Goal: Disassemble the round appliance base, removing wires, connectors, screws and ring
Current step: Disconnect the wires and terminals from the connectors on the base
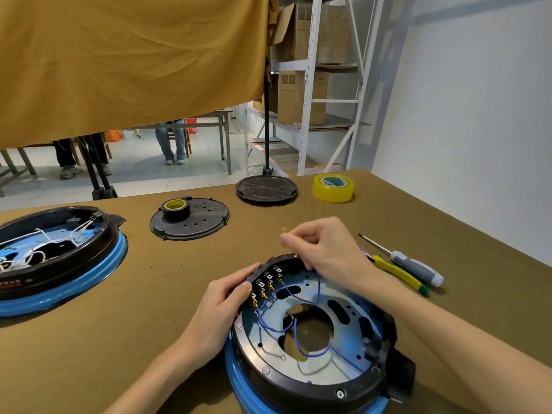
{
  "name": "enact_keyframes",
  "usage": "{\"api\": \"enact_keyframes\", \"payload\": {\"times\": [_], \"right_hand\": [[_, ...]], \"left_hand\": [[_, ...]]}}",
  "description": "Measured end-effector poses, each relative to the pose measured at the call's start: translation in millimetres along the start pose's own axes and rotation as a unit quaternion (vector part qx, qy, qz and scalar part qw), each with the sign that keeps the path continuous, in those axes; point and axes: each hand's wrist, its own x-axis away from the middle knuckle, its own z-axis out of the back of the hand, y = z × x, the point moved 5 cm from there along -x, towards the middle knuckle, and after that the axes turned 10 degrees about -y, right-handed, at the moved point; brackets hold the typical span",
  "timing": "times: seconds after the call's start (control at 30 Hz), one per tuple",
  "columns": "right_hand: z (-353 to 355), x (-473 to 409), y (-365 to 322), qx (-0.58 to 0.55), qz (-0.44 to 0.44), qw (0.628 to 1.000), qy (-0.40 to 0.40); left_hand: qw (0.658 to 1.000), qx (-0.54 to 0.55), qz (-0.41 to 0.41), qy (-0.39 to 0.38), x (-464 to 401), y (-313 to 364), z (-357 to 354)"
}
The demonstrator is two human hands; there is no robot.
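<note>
L hand [227, 297] grips base [310, 339] rim; R hand [324, 249] blurred, pinches tiny unclear bit.

Glossy blue plastic base [313, 339], shiny metal plate [325, 375], matt cloth tabletop [134, 309]

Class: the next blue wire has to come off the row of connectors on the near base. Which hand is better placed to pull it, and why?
Probably the right hand: it hovers above the connectors, fingers pinched. The left hand grips the base's rim, steadying it.
</note>
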Motion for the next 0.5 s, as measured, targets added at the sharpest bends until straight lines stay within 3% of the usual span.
{"api": "enact_keyframes", "payload": {"times": [0.13, 0.23, 0.37, 0.5], "right_hand": [[32, -23, 22, 0.097, -0.034, 0.994, 0.04], [44, -37, 48, 0.17, -0.088, 0.981, 0.022], [46, -43, 86, 0.195, -0.162, 0.967, -0.03], [49, -50, 108, 0.22, -0.21, 0.952, -0.014]], "left_hand": [[1.0, -0.003, 0.005, 0.003, 0, 0, 0], [1.0, -0.006, 0.01, 0.007, 0, 0, 0], [1.0, -0.002, 0.014, 0.01, -1, 1, 0], [1.0, 0.0, 0.015, 0.012, -1, 1, 1]]}}
